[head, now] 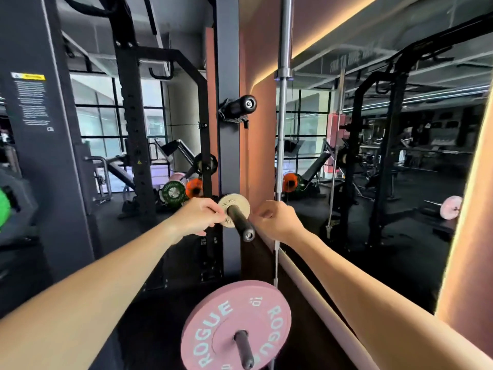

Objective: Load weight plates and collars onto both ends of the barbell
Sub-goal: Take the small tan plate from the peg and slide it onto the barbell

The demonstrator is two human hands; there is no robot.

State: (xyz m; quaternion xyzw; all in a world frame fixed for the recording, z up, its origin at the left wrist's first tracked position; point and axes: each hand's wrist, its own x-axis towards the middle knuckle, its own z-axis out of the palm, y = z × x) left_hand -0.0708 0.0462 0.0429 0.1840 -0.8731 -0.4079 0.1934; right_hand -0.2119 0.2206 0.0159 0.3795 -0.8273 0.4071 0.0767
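A small cream change plate (231, 202) sits on a black storage peg (241, 221) of the dark rack upright. My left hand (198, 216) pinches the plate's left edge. To the right of the peg is my right hand (276, 218), its fingers curled beside the plate's right edge; whether they touch it is hidden. Below, a pink 10 kg bumper plate (234, 325) hangs on a lower peg (244, 348). A silver barbell (282, 102) stands upright against the wall corner just right of my right hand.
Another black peg (237, 105) sticks out of the upright (228, 62) higher up. A wall mirror (386, 156) fills the right side. Green and orange plates (184, 189) sit on a far rack. A grey post (42, 156) stands at left.
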